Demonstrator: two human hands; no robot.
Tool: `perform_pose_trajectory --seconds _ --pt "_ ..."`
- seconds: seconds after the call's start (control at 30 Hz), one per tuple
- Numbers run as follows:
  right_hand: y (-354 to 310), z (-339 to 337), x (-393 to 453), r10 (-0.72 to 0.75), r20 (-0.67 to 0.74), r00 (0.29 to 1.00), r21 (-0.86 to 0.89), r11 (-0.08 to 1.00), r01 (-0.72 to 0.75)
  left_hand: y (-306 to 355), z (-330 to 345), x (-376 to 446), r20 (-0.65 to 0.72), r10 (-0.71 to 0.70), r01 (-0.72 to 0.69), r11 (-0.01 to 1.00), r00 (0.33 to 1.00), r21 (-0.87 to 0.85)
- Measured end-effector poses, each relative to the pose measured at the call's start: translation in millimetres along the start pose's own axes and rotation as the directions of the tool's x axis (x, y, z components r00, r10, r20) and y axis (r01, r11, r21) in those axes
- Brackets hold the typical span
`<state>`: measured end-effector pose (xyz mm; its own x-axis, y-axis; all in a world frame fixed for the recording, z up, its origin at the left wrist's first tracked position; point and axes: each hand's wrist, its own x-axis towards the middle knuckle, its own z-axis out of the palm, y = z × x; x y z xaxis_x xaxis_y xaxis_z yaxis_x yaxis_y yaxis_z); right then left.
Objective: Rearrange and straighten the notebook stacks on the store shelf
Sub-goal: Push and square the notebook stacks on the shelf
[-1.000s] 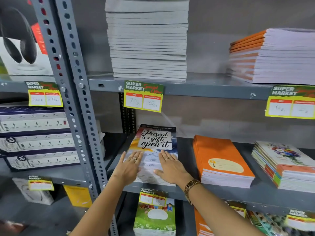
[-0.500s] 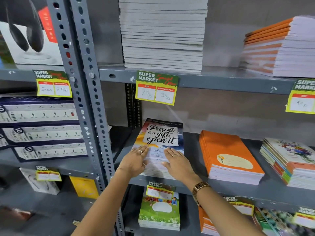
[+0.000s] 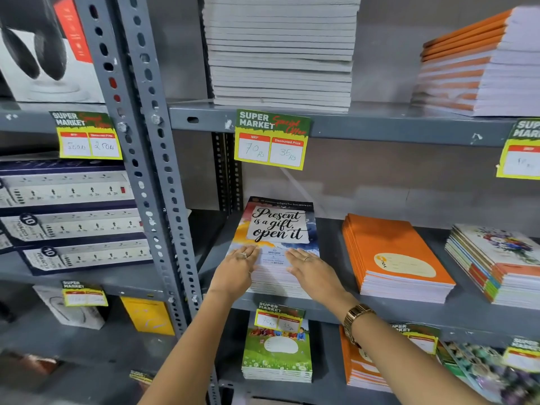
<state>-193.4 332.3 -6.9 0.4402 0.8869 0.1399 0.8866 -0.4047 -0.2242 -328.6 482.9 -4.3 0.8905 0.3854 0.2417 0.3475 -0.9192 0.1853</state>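
Both hands lay flat on the front of the gift stack (image 3: 277,229) on the middle shelf (image 3: 409,312). The left hand (image 3: 235,270) pressed its left front corner, and the right hand (image 3: 314,274) its right front part. Fingers were spread open, holding nothing. From a moment before, the hands had hardly moved. I think the stack was nearly straight. The orange stack (image 3: 394,258) sat beside it, apart.

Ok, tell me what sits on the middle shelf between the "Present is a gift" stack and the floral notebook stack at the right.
The head view shows one orange notebook stack between the quote-cover stack and the floral stack, with bare grey shelf either side of it.
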Motion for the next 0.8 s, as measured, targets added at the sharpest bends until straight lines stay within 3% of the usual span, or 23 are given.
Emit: perform_pose_trajectory --seconds 0.8 --pt "-3.2 10.1 -3.5 -0.015 -0.120 0.993 -0.021 1.000 0.012 -0.9 4.1 -3.5 -0.065 0.015 -0.018 0.999 0.998 -0.042"
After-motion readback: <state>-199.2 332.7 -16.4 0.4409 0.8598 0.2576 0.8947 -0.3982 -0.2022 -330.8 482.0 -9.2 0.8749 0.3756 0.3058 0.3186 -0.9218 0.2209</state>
